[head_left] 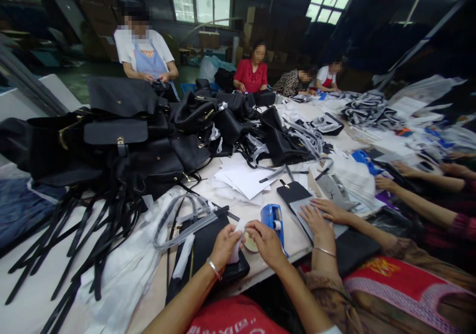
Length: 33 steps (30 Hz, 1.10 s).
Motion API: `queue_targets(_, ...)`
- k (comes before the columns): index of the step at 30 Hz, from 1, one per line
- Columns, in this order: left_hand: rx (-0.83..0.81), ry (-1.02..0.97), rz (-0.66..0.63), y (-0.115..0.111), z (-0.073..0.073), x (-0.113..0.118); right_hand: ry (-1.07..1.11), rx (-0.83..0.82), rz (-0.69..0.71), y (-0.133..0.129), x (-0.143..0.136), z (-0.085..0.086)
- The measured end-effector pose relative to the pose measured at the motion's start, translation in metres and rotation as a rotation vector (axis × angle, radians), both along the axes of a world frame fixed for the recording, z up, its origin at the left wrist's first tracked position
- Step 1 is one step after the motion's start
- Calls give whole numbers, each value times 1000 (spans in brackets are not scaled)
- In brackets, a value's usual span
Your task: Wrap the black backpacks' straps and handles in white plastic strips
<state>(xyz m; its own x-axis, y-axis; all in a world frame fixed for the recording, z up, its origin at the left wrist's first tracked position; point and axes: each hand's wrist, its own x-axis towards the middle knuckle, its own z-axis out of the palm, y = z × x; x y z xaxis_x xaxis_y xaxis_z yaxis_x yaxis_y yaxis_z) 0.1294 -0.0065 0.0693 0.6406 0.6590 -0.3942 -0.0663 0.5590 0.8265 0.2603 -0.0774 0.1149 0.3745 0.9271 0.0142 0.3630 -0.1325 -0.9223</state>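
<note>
Standing up between the two hands, a white strip [238, 242] is held over the black bag [199, 254], which is laid at the near edge of the table [297, 241]. The strip is clamped by the fingers of the left hand [224, 247]. The fingertips of the right hand [267, 242] are brought together just beside it; whether the strip is also pinched by them cannot be told. Behind the hands, a pale round thing [251, 243] is partly hidden.

The black bag is crossed by straps in clear wrapping [174, 230] and by a wrapped white piece [184, 256], so its upper face is partly covered. The space to the right of the right hand is taken by a blue tape dispenser [273, 220], placed close to the near edge. Farther along this edge, a grey sheet [303, 210] is pressed flat by a co-worker's hands [322, 220].

Toward the middle of the table, white papers [241, 178] are spread in a loose stack. The far left part is occupied by a high heap of black bags [130, 126], from which black straps [74, 245] are hung down toward the near left corner. Beside these straps, white soft sheets [124, 269] are crumpled. At the far edge, a co-worker in a blue apron [147, 59] and another in red [251, 76] are seen behind the bags.
</note>
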Motion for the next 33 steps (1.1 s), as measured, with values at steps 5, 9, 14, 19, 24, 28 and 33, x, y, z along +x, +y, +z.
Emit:
queue_targets(5, -58, -39, -31, 4, 6, -8, -101, 2, 190, 8, 8, -3)
queue_targets(9, -96, -95, -68, 9, 7, -13, -95, -52, 246, 14, 13, -3)
queue_targets(14, -113, -111, -127, 15, 8, -15, 88, -116, 189, 19, 20, -9)
queue_targets(19, -221, -197, -154, 20, 9, -13, 437, -91, 61, 21, 10, -41)
queue_targets(24, -393, -336, -151, 22, 8, -11, 628, -66, -44, 26, -10, -74)
queue_targets(28, -449, -345, -135, 22, 7, -10, 587, -107, -19, 26, -3, -71)
queue_targets(33, -298, -257, -43, 15, 7, -6, 345, -92, -46, 19, 14, -45)
